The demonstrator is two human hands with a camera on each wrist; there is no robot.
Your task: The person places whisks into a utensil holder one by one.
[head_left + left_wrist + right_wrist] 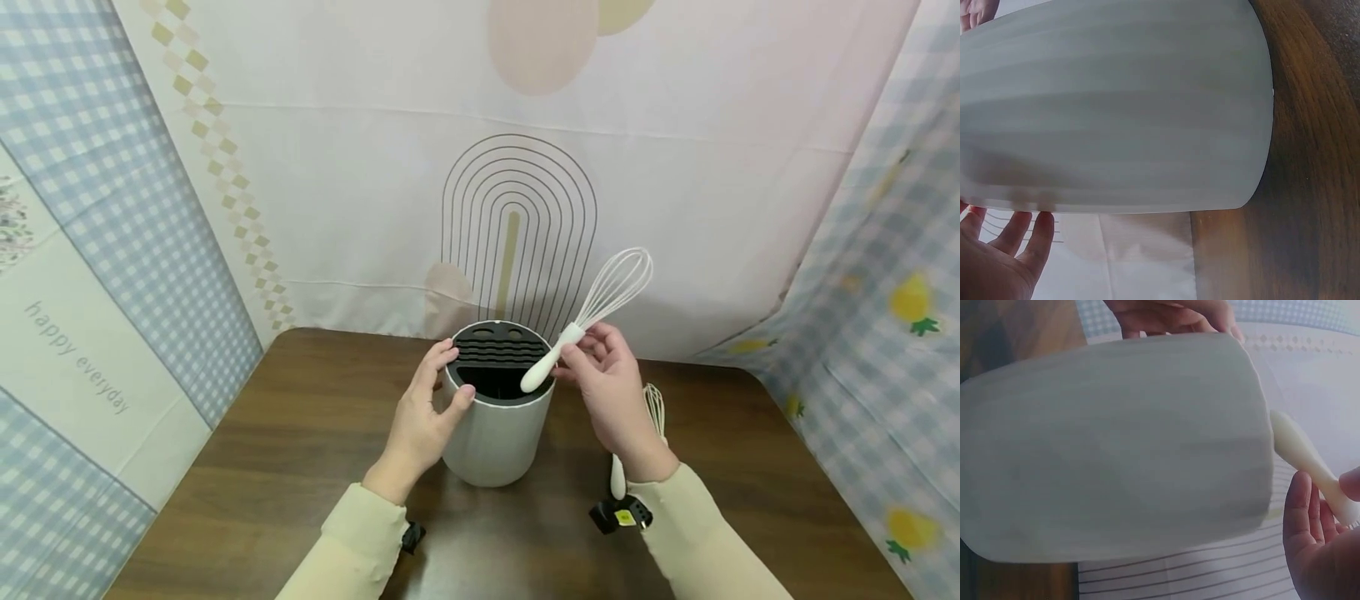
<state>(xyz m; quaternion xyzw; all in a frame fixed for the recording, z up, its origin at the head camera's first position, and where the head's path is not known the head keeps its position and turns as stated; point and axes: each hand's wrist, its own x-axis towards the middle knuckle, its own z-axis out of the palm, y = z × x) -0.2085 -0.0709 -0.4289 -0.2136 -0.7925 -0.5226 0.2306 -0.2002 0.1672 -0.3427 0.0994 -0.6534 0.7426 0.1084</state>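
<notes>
A white utensil holder [491, 446] with a black slotted insert [498, 354] stands upright on the table. My left hand [420, 421] grips its left side near the rim, thumb at the front edge; the left wrist view shows fingertips against the grey-looking wall [1116, 112]. My right hand [611, 392] pinches a white whisk [573, 333] where handle meets wires. The whisk slants, wires up to the right, its handle end over the insert's large opening. In the right wrist view the handle [1300, 447] shows beside the holder's rim [1266, 425], between thumb and fingers.
A second whisk [655, 408] and a white handle [617, 477] lie on the brown wooden table [300, 450], partly hidden by my right forearm. A patterned white cloth [360, 208] hangs behind the table, with checked cloths [885, 333] at the sides.
</notes>
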